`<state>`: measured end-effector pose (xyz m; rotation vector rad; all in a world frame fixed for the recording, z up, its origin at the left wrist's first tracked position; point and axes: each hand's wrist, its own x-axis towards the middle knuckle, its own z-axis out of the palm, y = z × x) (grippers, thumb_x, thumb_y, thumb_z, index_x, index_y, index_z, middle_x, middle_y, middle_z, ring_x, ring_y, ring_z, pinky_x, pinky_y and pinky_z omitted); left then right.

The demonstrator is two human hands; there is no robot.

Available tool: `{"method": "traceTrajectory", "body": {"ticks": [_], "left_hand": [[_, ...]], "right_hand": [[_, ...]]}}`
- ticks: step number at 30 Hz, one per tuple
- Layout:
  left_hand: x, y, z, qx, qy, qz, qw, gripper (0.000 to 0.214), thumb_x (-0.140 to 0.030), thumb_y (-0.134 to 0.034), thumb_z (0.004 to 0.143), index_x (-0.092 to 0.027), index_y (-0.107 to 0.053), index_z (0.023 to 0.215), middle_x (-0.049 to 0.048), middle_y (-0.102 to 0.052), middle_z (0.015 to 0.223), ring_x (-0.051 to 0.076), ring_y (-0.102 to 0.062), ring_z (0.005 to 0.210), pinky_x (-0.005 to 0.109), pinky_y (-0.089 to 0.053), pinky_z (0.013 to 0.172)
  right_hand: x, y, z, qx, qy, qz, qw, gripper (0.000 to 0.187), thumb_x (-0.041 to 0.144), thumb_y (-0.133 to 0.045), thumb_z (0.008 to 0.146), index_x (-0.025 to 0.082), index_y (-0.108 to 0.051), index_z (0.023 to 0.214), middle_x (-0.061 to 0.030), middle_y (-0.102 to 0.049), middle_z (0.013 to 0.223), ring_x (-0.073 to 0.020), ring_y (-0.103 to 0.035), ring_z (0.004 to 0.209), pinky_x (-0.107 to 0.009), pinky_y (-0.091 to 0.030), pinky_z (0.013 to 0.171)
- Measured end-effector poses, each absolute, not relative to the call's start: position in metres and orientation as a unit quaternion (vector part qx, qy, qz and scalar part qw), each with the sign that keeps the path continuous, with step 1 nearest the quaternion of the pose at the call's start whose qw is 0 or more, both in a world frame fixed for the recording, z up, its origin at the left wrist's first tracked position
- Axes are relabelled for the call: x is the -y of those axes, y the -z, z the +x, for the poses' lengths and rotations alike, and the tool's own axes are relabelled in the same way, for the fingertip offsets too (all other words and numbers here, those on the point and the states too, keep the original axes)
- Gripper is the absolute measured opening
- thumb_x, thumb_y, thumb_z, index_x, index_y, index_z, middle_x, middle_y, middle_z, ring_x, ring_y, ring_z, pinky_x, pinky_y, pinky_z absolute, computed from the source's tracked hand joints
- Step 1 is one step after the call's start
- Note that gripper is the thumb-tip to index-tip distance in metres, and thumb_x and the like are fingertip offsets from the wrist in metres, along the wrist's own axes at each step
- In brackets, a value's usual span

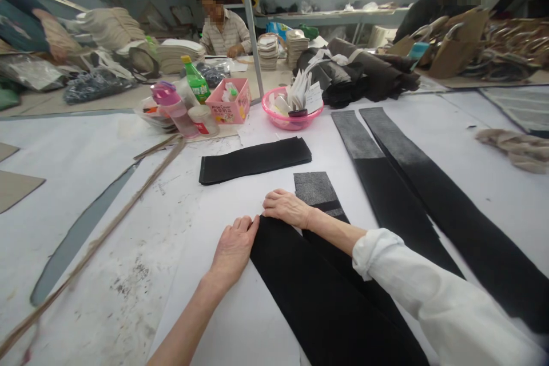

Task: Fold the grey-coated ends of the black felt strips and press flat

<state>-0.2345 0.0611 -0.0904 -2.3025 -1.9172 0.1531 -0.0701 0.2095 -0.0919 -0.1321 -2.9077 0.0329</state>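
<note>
A long black fabric strip (326,286) runs from the table's middle toward the lower right. My left hand (234,249) grips its far left corner, thumb and fingers pressed together. At the same far end, my right hand (285,207) has its fingers curled over the edge, close to the left. Under my right forearm lies another strip with a grey end (316,187), partly hidden. Beyond my hands sits a short stack of black fabric pieces (257,160). To the right stretch two long black strips (394,194) (446,194) with greyish far ends.
A pink basin (291,121) with papers, a pink box (229,104), a green bottle (196,81) and a pink-capped bottle (174,106) stand at the back. Dark fabric (364,71) is heaped behind. A beige cloth strip (103,240) crosses the left. Other people work across the table.
</note>
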Motion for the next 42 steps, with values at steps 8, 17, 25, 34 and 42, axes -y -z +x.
{"method": "traceTrajectory", "body": {"ticks": [8, 17, 25, 34, 42], "left_hand": [[-0.066, 0.093, -0.228, 0.63, -0.032, -0.77, 0.091, 0.037, -0.01, -0.043, 0.091, -0.013, -0.047, 0.127, 0.0088, -0.055, 0.103, 0.023, -0.05, 0.095, 0.036, -0.041, 0.077], [-0.068, 0.088, -0.232, 0.645, -0.013, -0.762, 0.052, 0.039, -0.012, -0.043, 0.091, -0.021, -0.048, 0.129, 0.0061, -0.055, 0.099, 0.021, -0.052, 0.091, 0.034, -0.041, 0.075], [-0.074, 0.094, -0.247, 0.618, 0.037, -0.785, 0.012, 0.056, -0.002, -0.044, 0.079, -0.021, -0.048, 0.132, 0.0106, -0.05, 0.133, 0.023, -0.041, 0.127, 0.042, -0.036, 0.104], [-0.081, 0.108, -0.265, 0.568, 0.022, -0.823, -0.009, 0.067, -0.003, -0.037, 0.079, -0.024, -0.034, 0.143, 0.0051, -0.03, 0.153, 0.018, -0.023, 0.141, 0.044, -0.022, 0.117], [-0.092, 0.103, -0.265, 0.554, 0.008, -0.831, -0.036, 0.078, -0.005, -0.041, 0.071, -0.023, -0.028, 0.146, 0.0045, -0.022, 0.156, 0.018, -0.015, 0.144, 0.043, -0.017, 0.118]], "right_hand": [[-0.208, 0.094, -0.071, 0.992, -0.014, -0.057, 0.115, 0.019, 0.028, -0.049, 0.096, 0.02, -0.067, 0.096, -0.0047, -0.06, 0.096, -0.0187, -0.044, 0.097, -0.034, -0.034, 0.086], [-0.193, 0.074, -0.066, 0.985, 0.008, -0.14, 0.098, 0.012, 0.023, -0.055, 0.092, 0.018, -0.067, 0.091, -0.0055, -0.059, 0.092, -0.0201, -0.047, 0.095, -0.034, -0.036, 0.086], [-0.161, 0.078, -0.056, 0.959, 0.044, -0.251, 0.124, 0.013, 0.02, -0.049, 0.094, 0.017, -0.062, 0.094, -0.0071, -0.056, 0.095, -0.0224, -0.047, 0.093, -0.038, -0.039, 0.085], [-0.151, 0.095, -0.056, 0.953, 0.049, -0.26, 0.148, 0.015, 0.015, -0.047, 0.094, 0.015, -0.062, 0.097, -0.0074, -0.058, 0.092, -0.0217, -0.049, 0.089, -0.038, -0.04, 0.089], [-0.153, 0.096, -0.055, 0.955, 0.049, -0.25, 0.149, 0.017, 0.015, -0.047, 0.094, 0.014, -0.061, 0.102, -0.0073, -0.058, 0.09, -0.0215, -0.048, 0.087, -0.038, -0.039, 0.09]]}}
